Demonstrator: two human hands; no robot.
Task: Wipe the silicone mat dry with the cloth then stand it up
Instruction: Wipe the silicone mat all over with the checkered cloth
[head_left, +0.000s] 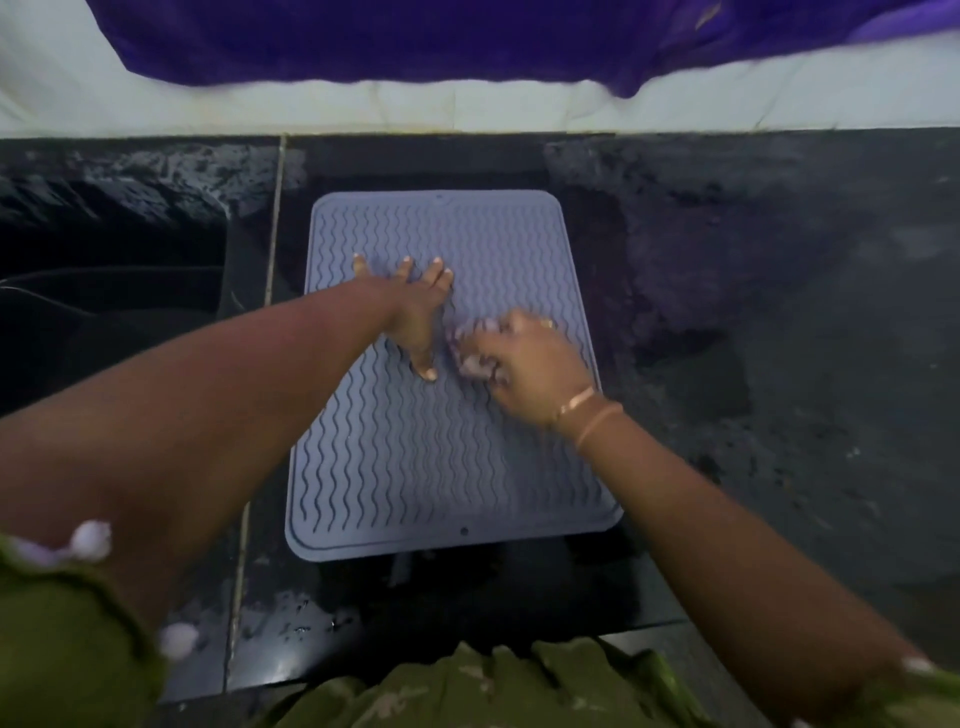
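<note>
Mid-wipe, I judged — left hand (415, 317) lay flat on the mat (415, 467), right hand (522, 364) clutched the cloth (474, 365); standing it up was not yet done.

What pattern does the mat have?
Rows of wavy lines cover the grey-blue mat, clearest in the head view.

The silicone mat (415, 467), grey-blue with wavy ridges, lies flat on the dark, wet tabletop (779, 338), nearer its left side, its short edges facing the far and near edges. The left hand (415, 312) presses flat on the mat's far half, fingers spread. Just beside it, the right hand (524, 358) clutches a bunched pale cloth (475, 366) against the mat; the cloth is blurred. Two bangles (587, 410) circle the right wrist. Purple fabric (467, 36) hangs over the white wall (156, 104) beyond the far edge.
</note>
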